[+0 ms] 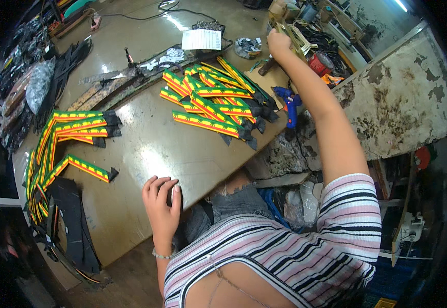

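Note:
My left hand point(162, 205) lies at the near edge of the table with its fingers stretched out and nothing in them. My right arm reaches to the far right corner, where my right hand point(279, 44) is closed beside some long tan strips point(296, 40); what it grips, if anything, is hidden. A pile of green, yellow and red patterned strips with black ends point(210, 105) lies between my hands, farther back. More such strips, bent at an angle point(82, 123), lie at the left. A blue glue gun point(290, 107) rests below my right forearm.
A clear tub of small pieces point(248, 47) and a white paper sheet point(202, 39) are at the back. A long worn bar point(100, 92) crosses the table point(131, 210). Dark strips and plastic bags point(40, 87) crowd the left. A red round container point(320, 64) stands beyond my right forearm.

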Demonstrator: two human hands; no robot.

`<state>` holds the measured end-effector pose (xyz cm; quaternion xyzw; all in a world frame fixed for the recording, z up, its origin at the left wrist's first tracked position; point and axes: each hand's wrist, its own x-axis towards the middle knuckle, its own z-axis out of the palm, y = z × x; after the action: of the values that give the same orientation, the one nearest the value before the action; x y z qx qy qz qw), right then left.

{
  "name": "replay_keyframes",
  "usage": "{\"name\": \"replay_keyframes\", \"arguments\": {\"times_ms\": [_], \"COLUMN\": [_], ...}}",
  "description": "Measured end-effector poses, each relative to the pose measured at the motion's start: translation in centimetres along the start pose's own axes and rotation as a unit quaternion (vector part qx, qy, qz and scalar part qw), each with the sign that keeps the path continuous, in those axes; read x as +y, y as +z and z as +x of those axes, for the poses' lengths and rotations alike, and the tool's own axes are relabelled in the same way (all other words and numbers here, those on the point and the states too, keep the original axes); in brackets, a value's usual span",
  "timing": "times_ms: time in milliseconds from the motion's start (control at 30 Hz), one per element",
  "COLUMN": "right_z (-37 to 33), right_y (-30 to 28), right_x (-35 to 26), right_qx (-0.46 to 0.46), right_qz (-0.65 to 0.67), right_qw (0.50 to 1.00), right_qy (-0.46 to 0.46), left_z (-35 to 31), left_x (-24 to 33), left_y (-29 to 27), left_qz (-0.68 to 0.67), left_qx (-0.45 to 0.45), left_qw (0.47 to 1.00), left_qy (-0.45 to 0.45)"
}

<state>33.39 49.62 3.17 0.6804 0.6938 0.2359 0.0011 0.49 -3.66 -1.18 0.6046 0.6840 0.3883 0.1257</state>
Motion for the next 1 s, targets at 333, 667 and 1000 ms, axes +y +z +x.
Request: {"name": "replay_keyframes", "arguments": {"times_ms": [333, 667, 1000], "right_z": [-0.8, 0.1, 1.0], "right_y": [5.7, 3.5, 2.2], "right_x": [3.1, 9.3, 10.9], "right_qx": [0.234, 0.183, 0.097], "right_qz": [-0.24, -0.209, -0.043], "right_qw": [0.937, 0.958, 0.984], "right_qy": [-0.094, -0.075, 0.145], "left_z": [0.3, 0.2, 0.2], "left_x": [0.5, 0.3, 0.3], "left_y": [0.1, 0.2, 0.1], "left_qz": [0.01, 0.019, 0.013], "left_qx": [-0.012, -0.009, -0.009], "left_qw": [0.999, 0.999, 0.999], "left_qy": [-0.032, -0.039, -0.051]}}
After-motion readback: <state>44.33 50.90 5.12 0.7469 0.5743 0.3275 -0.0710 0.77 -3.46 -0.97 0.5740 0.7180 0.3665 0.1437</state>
